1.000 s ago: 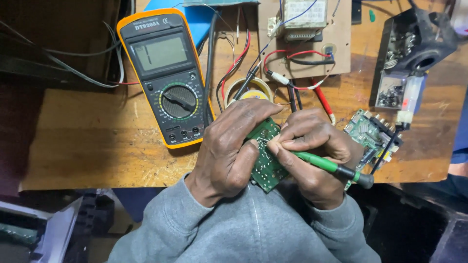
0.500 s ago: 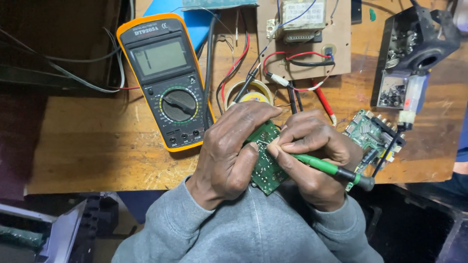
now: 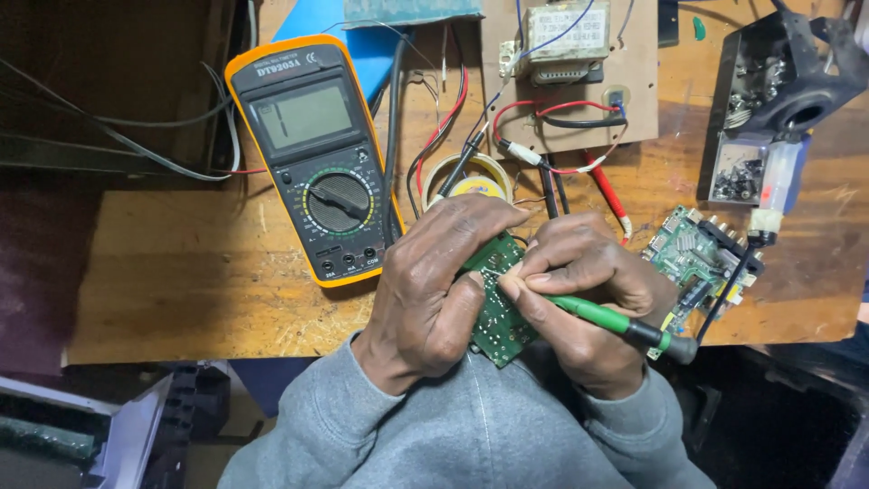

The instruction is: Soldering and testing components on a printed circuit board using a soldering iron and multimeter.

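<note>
My left hand [image 3: 434,281] grips a small green circuit board [image 3: 497,317], held tilted over the front edge of the wooden bench [image 3: 199,281]. My right hand [image 3: 588,299] holds a green-handled soldering iron [image 3: 615,323] like a pen, its tip end hidden under my fingers against the board. Both hands touch each other above the board. Grey sleeves cover my forearms.
A yellow-cased multimeter [image 3: 315,154] lies to the left. A roll of tape [image 3: 471,177], red and black probe leads [image 3: 606,195], a transformer on a cardboard panel [image 3: 561,36], a second green board [image 3: 697,258] and a black device [image 3: 778,100] crowd the back and right.
The hands and board stay in the same pose. The view has shifted only slightly.
</note>
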